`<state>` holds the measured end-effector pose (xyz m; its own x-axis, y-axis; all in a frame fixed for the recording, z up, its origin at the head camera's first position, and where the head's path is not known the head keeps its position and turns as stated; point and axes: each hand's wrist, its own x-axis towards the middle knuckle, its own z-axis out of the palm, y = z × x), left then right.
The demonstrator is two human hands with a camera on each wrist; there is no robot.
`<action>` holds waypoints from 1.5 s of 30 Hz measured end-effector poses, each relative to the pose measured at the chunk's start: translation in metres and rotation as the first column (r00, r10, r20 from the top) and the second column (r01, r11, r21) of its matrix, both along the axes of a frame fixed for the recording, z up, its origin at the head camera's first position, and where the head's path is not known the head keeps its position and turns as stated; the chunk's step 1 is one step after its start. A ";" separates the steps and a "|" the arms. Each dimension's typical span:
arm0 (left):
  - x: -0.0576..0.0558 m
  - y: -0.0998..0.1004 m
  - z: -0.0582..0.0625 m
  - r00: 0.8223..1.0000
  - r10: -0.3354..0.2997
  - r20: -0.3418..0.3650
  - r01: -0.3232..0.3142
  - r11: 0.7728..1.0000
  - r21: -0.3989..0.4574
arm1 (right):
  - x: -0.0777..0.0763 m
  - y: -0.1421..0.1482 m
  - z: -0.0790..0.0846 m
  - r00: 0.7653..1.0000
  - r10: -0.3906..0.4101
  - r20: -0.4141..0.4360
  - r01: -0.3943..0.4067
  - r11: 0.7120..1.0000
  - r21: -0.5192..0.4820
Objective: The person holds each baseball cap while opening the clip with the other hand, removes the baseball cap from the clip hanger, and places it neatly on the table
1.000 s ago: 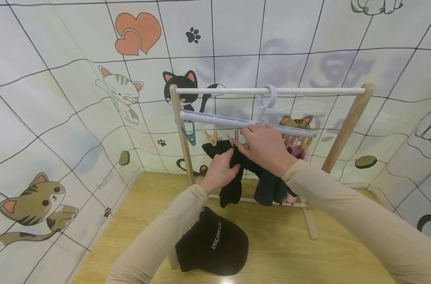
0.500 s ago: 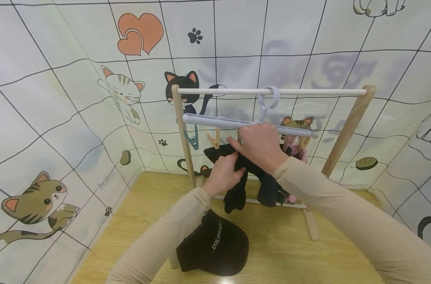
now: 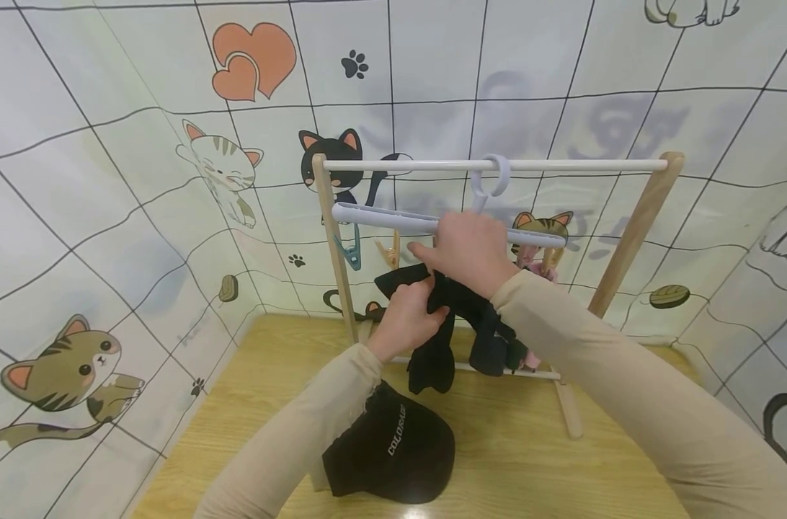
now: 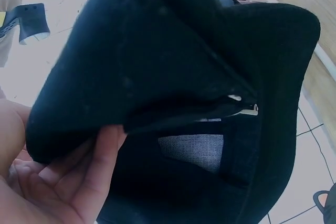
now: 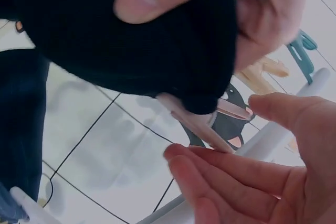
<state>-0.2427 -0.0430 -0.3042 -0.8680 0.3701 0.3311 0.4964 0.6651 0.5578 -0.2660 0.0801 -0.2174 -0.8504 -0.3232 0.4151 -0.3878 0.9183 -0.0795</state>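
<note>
Left hand (image 3: 405,322) pinches mid-frame black cloth (image 3: 432,357), likely soft, light, best held by edge; right hand (image 3: 474,249) parted around pink clip (image 5: 202,131).

- Black cap (image 3: 414,465) on the surface (image 3: 523,461): light lettering (image 3: 396,430) reads "COLORADO", last letter indistinct.
- Wall covering (image 3: 432,54): faint letter-like shadows (image 3: 627,126), upper right, not legible.

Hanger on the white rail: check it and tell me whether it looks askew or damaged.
It looks askew: the hanger slants down to the right in the head view, out of line with the rail above. No damage shows, though the right hand hides part of its middle.
</note>
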 end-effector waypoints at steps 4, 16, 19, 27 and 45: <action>0.001 0.000 0.000 1.000 -0.003 -0.012 0.003 1.000 0.001 | -0.001 0.001 0.006 0.993 -0.032 0.110 0.037 0.998 -0.047; 0.003 0.001 0.000 0.999 -0.042 0.010 0.041 0.998 0.041 | -0.002 0.006 0.003 0.997 0.013 0.073 -0.005 0.993 -0.117; 0.003 0.001 -0.003 0.999 -0.044 -0.011 0.045 0.998 0.049 | -0.002 0.006 0.001 0.998 0.012 0.055 -0.005 0.993 -0.116; 0.003 0.001 -0.014 0.999 -0.038 0.003 0.038 0.999 0.027 | -0.004 0.008 -0.001 0.999 0.052 0.015 -0.050 0.993 -0.110; 0.014 -0.026 -0.056 0.987 -0.061 0.147 0.047 0.994 0.100 | -0.005 0.007 -0.001 0.998 0.054 0.013 -0.053 0.995 -0.081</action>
<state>-0.2284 -0.0690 -0.3601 -0.8900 0.3904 0.2356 0.4364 0.5792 0.6886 -0.2708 0.0874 -0.2179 -0.8391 -0.3344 0.4290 -0.4346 0.8865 -0.1589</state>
